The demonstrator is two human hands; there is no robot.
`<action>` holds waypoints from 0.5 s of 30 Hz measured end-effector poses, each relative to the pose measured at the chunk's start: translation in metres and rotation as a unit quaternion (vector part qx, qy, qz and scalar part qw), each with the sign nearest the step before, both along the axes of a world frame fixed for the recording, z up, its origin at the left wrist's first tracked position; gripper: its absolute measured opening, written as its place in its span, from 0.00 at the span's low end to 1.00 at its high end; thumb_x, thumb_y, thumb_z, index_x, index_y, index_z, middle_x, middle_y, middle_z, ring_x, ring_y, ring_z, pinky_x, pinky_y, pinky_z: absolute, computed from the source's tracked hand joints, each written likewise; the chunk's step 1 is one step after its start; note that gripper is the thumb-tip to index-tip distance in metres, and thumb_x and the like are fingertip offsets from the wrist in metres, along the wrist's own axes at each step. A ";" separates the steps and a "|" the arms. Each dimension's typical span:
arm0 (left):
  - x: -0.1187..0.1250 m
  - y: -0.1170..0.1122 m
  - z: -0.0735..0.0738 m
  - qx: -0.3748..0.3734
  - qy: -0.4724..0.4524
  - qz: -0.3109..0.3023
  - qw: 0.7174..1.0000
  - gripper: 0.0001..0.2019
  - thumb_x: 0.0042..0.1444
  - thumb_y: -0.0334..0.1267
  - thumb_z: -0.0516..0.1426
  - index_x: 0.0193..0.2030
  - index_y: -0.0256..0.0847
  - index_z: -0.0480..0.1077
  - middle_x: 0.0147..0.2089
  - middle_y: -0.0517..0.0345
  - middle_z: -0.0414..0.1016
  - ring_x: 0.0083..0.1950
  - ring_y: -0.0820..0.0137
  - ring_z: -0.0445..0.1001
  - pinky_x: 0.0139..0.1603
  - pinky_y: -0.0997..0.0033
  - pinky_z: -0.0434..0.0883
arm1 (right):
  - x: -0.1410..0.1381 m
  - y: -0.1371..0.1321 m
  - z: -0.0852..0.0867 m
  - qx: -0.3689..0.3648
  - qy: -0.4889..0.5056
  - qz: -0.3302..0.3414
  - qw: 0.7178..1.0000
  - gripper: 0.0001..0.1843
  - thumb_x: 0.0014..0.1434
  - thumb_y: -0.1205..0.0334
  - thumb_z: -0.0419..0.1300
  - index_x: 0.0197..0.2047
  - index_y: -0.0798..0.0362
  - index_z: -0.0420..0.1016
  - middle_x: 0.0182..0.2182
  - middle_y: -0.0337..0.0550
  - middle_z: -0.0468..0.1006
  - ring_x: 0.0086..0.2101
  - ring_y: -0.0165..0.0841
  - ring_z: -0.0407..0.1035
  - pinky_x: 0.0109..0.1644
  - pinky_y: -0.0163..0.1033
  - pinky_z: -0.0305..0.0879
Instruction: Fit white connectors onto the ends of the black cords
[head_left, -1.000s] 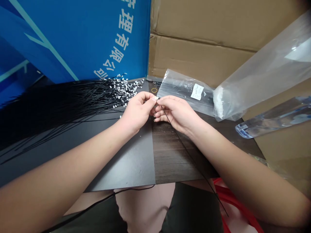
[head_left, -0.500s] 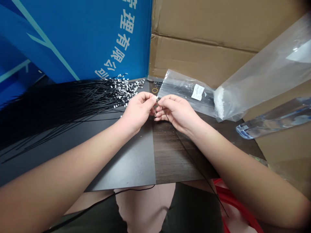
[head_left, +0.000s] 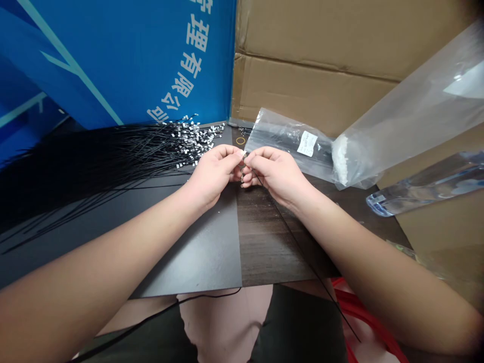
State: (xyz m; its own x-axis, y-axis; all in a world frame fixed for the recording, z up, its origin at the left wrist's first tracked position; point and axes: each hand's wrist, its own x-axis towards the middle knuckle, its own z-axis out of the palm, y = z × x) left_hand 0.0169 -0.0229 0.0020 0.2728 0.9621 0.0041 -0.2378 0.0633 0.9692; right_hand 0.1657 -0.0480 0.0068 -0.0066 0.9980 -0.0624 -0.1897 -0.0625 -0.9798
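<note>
My left hand (head_left: 216,170) is closed in a pinch on a small white connector (head_left: 242,153). Right beside it, my right hand (head_left: 275,174) pinches a thin black wire (head_left: 298,242) close to that connector. The wire runs down under my right forearm and past the table's front edge. Whether its end sits inside the connector is hidden by my fingertips. Left of my hands lies a large heap of black wires (head_left: 94,161), many with white connectors (head_left: 192,138) on their ends.
A clear bag of black wires (head_left: 280,132) with a white label lies behind my right hand. Next to it is a larger clear bag holding small white pieces (head_left: 341,159). A yellow rubber band (head_left: 241,141) lies behind my fingers. Cardboard (head_left: 321,91) and a blue panel (head_left: 151,60) stand behind.
Both hands stay almost in place, still pinching. The black wire's free end has shifted slightly down and to the right.
</note>
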 end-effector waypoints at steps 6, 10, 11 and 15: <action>-0.002 0.001 0.000 -0.011 0.004 -0.007 1.000 0.05 0.61 0.32 0.63 0.35 0.38 0.72 0.28 0.59 0.73 0.29 0.74 0.73 0.33 0.74 0.73 | 0.002 0.002 -0.004 0.044 -0.057 -0.011 0.997 0.04 0.58 0.69 0.65 0.33 0.53 0.75 0.26 0.38 0.80 0.24 0.27 0.75 0.29 0.34 0.77; -0.003 0.002 0.001 -0.010 0.002 -0.014 1.000 0.06 0.62 0.32 0.63 0.34 0.37 0.72 0.29 0.59 0.73 0.30 0.74 0.73 0.33 0.75 0.72 | 0.004 0.003 -0.006 0.059 -0.082 -0.010 0.995 0.04 0.59 0.66 0.66 0.35 0.53 0.75 0.27 0.38 0.79 0.24 0.27 0.75 0.28 0.34 0.76; -0.003 0.002 0.001 -0.009 0.000 -0.017 1.000 0.06 0.63 0.32 0.63 0.34 0.37 0.72 0.29 0.59 0.73 0.30 0.74 0.73 0.33 0.75 0.72 | 0.004 0.003 -0.006 0.060 -0.084 -0.009 0.995 0.04 0.59 0.66 0.67 0.35 0.52 0.74 0.27 0.38 0.79 0.24 0.27 0.74 0.27 0.34 0.76; -0.004 0.002 0.001 -0.006 -0.008 -0.028 1.000 0.07 0.64 0.31 0.62 0.34 0.37 0.71 0.28 0.60 0.72 0.29 0.75 0.72 0.32 0.77 0.71 | 0.004 0.002 -0.005 0.058 -0.095 -0.010 0.994 0.04 0.60 0.65 0.66 0.35 0.52 0.74 0.27 0.37 0.79 0.23 0.26 0.73 0.25 0.33 0.73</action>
State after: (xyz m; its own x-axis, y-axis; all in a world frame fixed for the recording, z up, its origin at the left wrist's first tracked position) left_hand 0.0132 -0.0207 0.0032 0.3270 0.9450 -0.0030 -0.2487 0.0892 0.9645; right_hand 0.1701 -0.0458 0.0021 0.0138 0.9984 0.0542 -0.0009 0.0542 -0.9985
